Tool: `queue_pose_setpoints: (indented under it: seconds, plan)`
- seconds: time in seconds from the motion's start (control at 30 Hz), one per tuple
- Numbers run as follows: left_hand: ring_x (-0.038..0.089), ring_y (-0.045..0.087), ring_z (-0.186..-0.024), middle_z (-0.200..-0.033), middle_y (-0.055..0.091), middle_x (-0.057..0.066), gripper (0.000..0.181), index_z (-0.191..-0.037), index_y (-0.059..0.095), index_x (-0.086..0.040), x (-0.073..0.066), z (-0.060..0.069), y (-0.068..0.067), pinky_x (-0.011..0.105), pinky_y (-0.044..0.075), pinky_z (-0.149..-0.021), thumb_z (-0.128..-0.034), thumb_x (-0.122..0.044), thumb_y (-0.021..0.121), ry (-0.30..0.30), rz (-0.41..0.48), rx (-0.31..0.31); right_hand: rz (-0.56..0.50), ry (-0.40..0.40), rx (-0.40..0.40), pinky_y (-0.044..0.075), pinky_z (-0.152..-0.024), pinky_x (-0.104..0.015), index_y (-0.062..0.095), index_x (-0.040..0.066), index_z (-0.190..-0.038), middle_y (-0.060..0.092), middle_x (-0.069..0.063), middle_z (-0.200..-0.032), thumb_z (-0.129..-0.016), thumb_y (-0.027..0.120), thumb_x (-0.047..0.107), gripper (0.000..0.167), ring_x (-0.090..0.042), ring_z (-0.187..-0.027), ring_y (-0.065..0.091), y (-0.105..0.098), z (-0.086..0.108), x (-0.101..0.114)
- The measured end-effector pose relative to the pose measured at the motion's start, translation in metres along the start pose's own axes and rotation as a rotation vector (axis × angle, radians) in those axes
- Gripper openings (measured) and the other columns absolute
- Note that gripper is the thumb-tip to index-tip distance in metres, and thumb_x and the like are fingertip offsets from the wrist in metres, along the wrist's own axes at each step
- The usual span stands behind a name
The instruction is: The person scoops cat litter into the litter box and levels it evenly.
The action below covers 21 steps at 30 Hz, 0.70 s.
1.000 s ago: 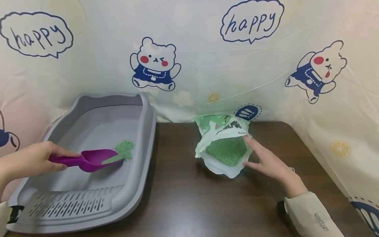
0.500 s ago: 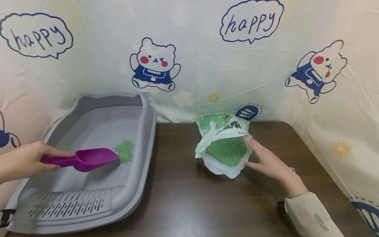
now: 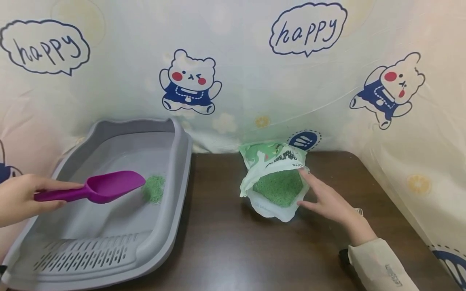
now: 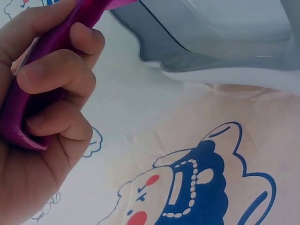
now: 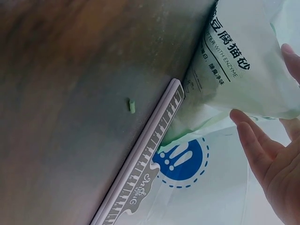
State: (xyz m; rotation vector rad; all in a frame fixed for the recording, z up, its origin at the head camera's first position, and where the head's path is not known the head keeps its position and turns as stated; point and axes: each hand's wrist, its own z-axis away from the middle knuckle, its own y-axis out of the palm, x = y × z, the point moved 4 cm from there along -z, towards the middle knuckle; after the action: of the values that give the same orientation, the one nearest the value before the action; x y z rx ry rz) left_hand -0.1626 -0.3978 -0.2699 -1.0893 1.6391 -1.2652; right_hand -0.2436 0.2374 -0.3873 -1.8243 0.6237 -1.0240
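Since the fingers of our left hand (image 3: 25, 198) are wrapped round the purple scoop (image 3: 115, 186) and its bowl looks empty, we reckon we're between scoopfuls. It hangs over the grey tray (image 3: 109, 157), just beside a small pile of green pellets (image 3: 154, 188). Our right hand (image 3: 333, 206) has thumb and forefinger spread, seemingly touching the open bag (image 3: 256, 171) on the counter (image 3: 225, 242). For a refill, we'd guess the next move calls for bringing the scoop over while steadying that bag.

A bear-printed sheet (image 3: 240, 85) rises behind the brown table (image 3: 222, 238).
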Motion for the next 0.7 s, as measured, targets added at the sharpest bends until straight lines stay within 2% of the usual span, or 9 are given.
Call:
queue_pose_setpoints:
  seconds: [0.07, 0.2, 0.33, 0.43, 0.53, 0.63, 0.7]
  plan:
    - [-0.005, 0.025, -0.052, -0.06, 0.039, -0.023, 0.073, -0.108, 0.061, -0.061, -0.003, 0.002, -0.004, 0.019, 0.024, -0.047, -0.0674, -0.007, 0.086, 0.012, 0.006, -0.038, -0.003, 0.003, 0.002, 0.036, -0.111, -0.057, 0.025, 0.005, -0.157, 0.032, -0.021, -0.159, -0.083, 0.081, 0.023, 0.094, -0.043, -0.143, 0.037, 0.002, 0.001, 0.0]
    - [-0.005, 0.027, -0.05, -0.058, 0.04, -0.02, 0.081, -0.113, 0.049, -0.068, -0.006, 0.003, -0.008, 0.019, 0.026, -0.045, -0.0717, -0.01, 0.085, -0.013, 0.009, -0.078, 0.003, -0.002, -0.001, 0.036, -0.111, -0.057, 0.025, 0.006, -0.157, 0.031, -0.021, -0.16, -0.082, 0.081, 0.024, 0.095, -0.043, -0.143, 0.037, 0.003, 0.002, 0.0]
    - [-0.006, 0.029, -0.048, -0.058, 0.041, -0.022, 0.075, -0.121, 0.053, -0.063, -0.005, 0.002, -0.012, 0.018, 0.026, -0.042, -0.0748, -0.013, 0.085, 0.027, 0.058, -0.181, 0.002, 0.002, -0.001, 0.036, -0.111, -0.057, 0.024, 0.008, -0.158, 0.031, -0.021, -0.16, -0.083, 0.081, 0.025, 0.096, -0.043, -0.143, 0.036, 0.003, 0.001, -0.001]
    - [-0.008, 0.028, -0.047, -0.059, 0.041, -0.025, 0.063, -0.126, 0.062, -0.05, -0.008, 0.0, -0.016, 0.017, 0.024, -0.04, -0.0786, -0.013, 0.082, 0.083, 0.087, -0.254, 0.002, 0.0, -0.01, 0.037, -0.11, -0.058, 0.024, 0.008, -0.158, 0.032, -0.021, -0.159, -0.083, 0.081, 0.025, 0.095, -0.044, -0.142, 0.037, 0.002, 0.001, -0.001]
    - [-0.009, 0.027, -0.046, -0.058, 0.04, -0.026, 0.059, -0.127, 0.064, -0.046, -0.016, -0.003, -0.019, 0.017, 0.024, -0.039, -0.0822, -0.011, 0.079, 0.09, 0.097, -0.289, 0.001, -0.007, -0.022, 0.038, -0.109, -0.058, 0.025, 0.008, -0.158, 0.034, -0.023, -0.158, -0.083, 0.08, 0.025, 0.094, -0.045, -0.141, 0.039, 0.001, 0.001, 0.0]
    - [-0.008, 0.027, -0.046, -0.058, 0.039, -0.023, 0.059, -0.126, 0.062, -0.05, -0.028, -0.004, -0.023, 0.018, 0.023, -0.039, -0.085, -0.01, 0.077, 0.076, 0.14, -0.302, 0.004, -0.017, -0.032, 0.04, -0.107, -0.059, 0.026, 0.008, -0.157, 0.035, -0.024, -0.157, -0.084, 0.08, 0.025, 0.093, -0.046, -0.139, 0.041, 0.001, 0.002, 0.0]
    - [-0.007, 0.027, -0.047, -0.058, 0.036, -0.022, 0.061, -0.125, 0.06, -0.053, -0.036, -0.007, -0.027, 0.018, 0.023, -0.04, -0.0848, -0.01, 0.077, 0.071, 0.137, -0.307, 0.006, -0.019, -0.038, 0.04, -0.107, -0.059, 0.025, 0.008, -0.157, 0.035, -0.024, -0.157, -0.084, 0.08, 0.025, 0.093, -0.045, -0.139, 0.041, 0.001, 0.001, 0.0]
